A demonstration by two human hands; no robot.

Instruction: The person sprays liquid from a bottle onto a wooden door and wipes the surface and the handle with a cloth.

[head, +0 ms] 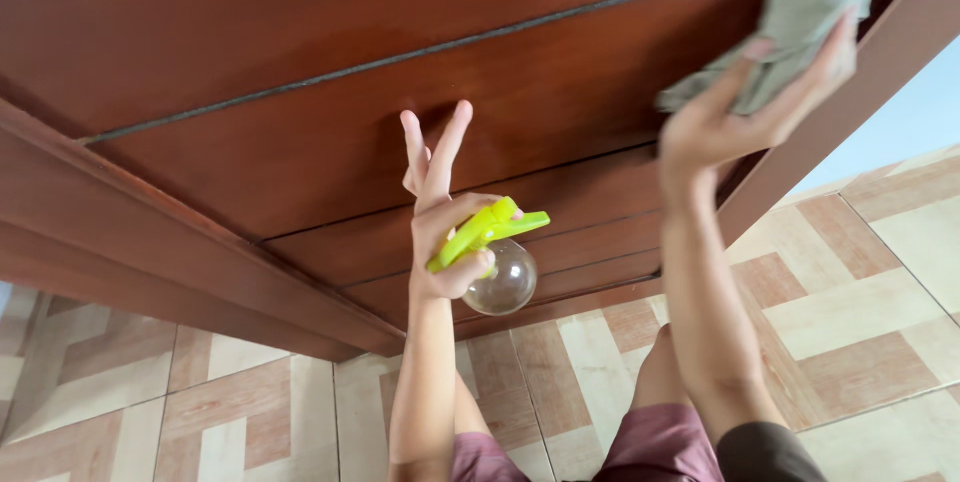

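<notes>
Reddish-brown panelled wooden door (pixel 300 72) above beige-and-terracotta tiled floor (pixel 860 302). Left hand (pixel 440 227): grip closed on clear round spray bottle with lime-green trigger head (pixel 495 257), two fingers raised. Right hand (pixel 745 107): grip clutching crumpled grey-green cloth (pixel 800 22) against door's upper right.

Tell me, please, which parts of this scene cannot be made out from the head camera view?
- Right hand and grey cloth: motion-blurred, so the grip is unclear.
- Spray bottle: its neck is hidden by the left hand; liquid level in the clear bulb unreadable.
- Wooden door: cut off by the top and left edges.
- Person's body: cut off by the bottom edge.
</notes>
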